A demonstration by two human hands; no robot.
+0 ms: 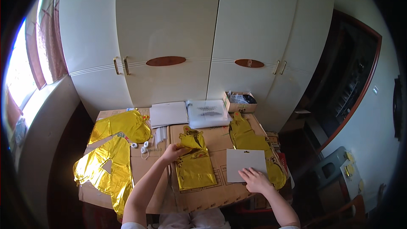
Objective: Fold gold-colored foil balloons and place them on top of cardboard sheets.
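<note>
In the middle of the cardboard-covered table lies a folded gold foil balloon (196, 171). My left hand (172, 153) is closed on its upper left edge, the fingers pinching the foil, which is creased there. To the right, my right hand (255, 180) lies with fingers spread on a white card (241, 163) that has a small hanging slot at its top. The card partly covers another gold foil balloon (246, 133), unfolded and flat. At the left, two more flat gold foil balloons (121, 127) spread over the table and past its front edge.
Behind the middle balloon are a stack of white cards (169, 113), a pile of clear plastic bags (207, 113) and an open box (241, 101). White straws (161, 135) and small white ribbon rolls (144, 147) lie left of centre. White cupboards (169, 25) stand behind the table (231, 197).
</note>
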